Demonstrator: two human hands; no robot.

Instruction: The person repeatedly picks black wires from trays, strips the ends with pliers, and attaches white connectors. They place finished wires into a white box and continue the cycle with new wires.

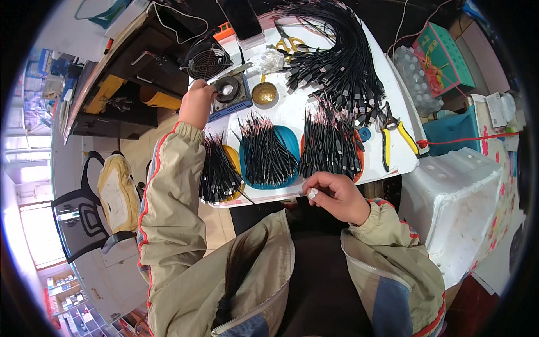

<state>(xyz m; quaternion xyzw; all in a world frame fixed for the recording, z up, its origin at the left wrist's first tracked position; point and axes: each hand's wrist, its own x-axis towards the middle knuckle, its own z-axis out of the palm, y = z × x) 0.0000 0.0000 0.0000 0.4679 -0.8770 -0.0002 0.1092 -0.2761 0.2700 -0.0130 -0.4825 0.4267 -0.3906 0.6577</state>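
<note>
My left hand [197, 105] reaches to the far left of the table, fingers pinched together beside a blue heated pot [230, 96] with a shiny silver round centre, perhaps molten solder. What those fingers hold is too small to make out. Near the table's front edge, my right hand [338, 197] is curled, with a small white piece at its thumb tip. Between the hands lie bundles of short black cables with reddish wire ends, on a yellow tray [231, 151], a blue tray [287, 141] and an orange tray [359, 153]. A brass-coloured round dish [264, 94] sits right of the pot.
A large heap of black cables [342, 50] covers the far right of the table. Yellow-handled wire strippers [397, 137] lie at the right edge, yellow scissors [288, 42] at the back. A black fan [209, 60] stands behind the pot. Right of the table is a white foam box [449, 191].
</note>
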